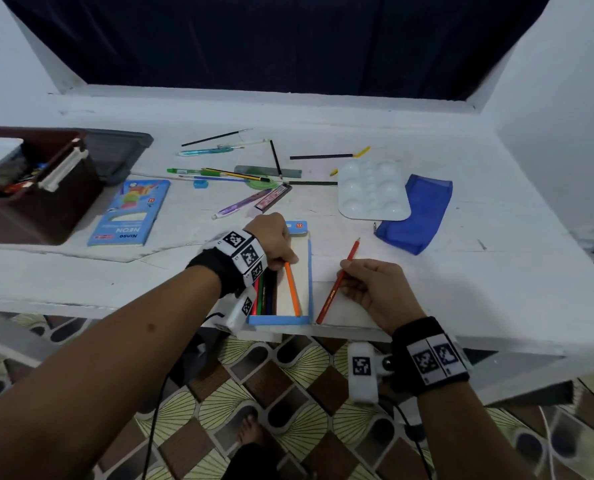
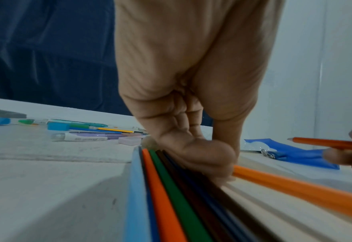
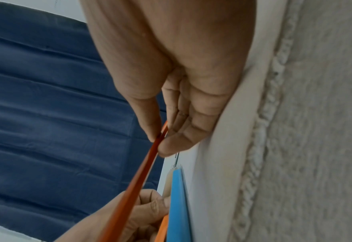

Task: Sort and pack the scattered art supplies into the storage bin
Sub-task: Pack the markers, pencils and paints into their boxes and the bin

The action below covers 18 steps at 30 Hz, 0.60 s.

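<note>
An open blue pencil box (image 1: 278, 320) lies at the table's front edge with several coloured pencils (image 1: 266, 292) packed on its left side. An orange pencil (image 1: 292, 292) lies slanted across the cream inside. My left hand (image 1: 281, 252) rests on the box's far end, fingers curled, thumb and fingers pinching the orange pencil's (image 2: 295, 190) upper end. Just right of the box, my right hand (image 1: 354, 278) pinches a red pencil (image 1: 335, 289) near its middle, point away from me. The brown storage bin (image 1: 39, 209) stands at the far left.
A blue NEON box (image 1: 129, 213) lies beside the bin, with a grey lid (image 1: 115, 150) behind it. Pens, pencils and brushes (image 1: 219, 173) are scattered mid-table. A white palette (image 1: 371, 192) overlaps a blue pouch (image 1: 423, 216) on the right.
</note>
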Available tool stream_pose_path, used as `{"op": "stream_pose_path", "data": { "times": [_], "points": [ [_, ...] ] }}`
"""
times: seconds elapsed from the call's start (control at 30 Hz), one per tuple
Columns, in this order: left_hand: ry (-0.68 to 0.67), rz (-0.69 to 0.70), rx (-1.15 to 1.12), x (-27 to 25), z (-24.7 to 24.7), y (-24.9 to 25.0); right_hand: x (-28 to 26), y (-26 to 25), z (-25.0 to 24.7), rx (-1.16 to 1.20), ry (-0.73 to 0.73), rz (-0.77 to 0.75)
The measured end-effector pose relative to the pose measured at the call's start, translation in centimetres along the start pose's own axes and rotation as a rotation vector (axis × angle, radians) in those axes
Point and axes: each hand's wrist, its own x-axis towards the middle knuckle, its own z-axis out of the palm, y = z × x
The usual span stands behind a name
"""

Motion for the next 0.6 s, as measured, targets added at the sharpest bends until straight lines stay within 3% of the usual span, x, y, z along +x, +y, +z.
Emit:
{"op": "stream_pose_path", "data": {
  "times": [0.27, 0.6],
  "points": [
    [0.072, 0.044, 0.135, 0.7, -0.4, 0.2, -0.2, 0.1, 0.0, -0.023, -0.012, -0.018],
    [0.057, 0.087, 0.245, 0.8, -1.1, -1.6, 0.0, 0.2, -0.2, -0.056, -0.023, -0.015]
  ]
}}
